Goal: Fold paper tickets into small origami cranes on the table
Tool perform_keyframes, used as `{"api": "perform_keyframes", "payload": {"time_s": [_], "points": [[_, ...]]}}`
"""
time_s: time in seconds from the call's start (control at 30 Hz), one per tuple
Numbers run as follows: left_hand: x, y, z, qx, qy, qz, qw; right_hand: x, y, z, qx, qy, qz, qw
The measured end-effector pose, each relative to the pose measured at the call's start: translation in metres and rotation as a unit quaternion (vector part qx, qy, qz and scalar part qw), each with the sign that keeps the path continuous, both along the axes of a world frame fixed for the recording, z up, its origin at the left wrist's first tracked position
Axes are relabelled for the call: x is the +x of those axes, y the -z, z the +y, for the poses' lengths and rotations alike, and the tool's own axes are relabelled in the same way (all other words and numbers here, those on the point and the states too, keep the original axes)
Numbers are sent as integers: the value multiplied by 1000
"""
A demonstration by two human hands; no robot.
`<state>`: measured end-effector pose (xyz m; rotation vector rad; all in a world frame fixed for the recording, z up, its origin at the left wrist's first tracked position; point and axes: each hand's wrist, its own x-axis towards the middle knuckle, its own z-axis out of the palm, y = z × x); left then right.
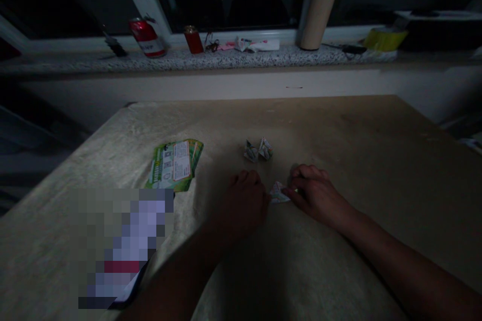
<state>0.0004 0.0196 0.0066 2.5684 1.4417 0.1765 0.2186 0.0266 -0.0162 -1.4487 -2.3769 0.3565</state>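
A small folded paper piece (278,193), triangular and printed in pale colours, lies between my two hands near the middle of the table. My right hand (318,193) pinches its right corner between thumb and bent fingers. At the left corner, my left hand (243,205) is closed with curled fingers; its grip is partly hidden by the back of the hand and by shadow. Just beyond stand two small folded paper shapes with pointed tips, the left one (250,151) close beside the right one (265,149).
Green printed packets or cards (173,165) lie at the left, above a blurred-out phone-like device (131,246). On the window sill (233,61) stand a red can (146,37), a red jar (194,40), crumpled paper (256,45), a cardboard tube (320,5) and yellow tape (384,39).
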Motion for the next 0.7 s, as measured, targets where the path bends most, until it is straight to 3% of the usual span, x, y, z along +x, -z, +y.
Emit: {"api": "perform_keyframes", "payload": {"time_s": [0.7], "points": [[11, -2, 1, 3, -46, 38, 998, -4, 1, -2, 17, 25, -21, 999]]}}
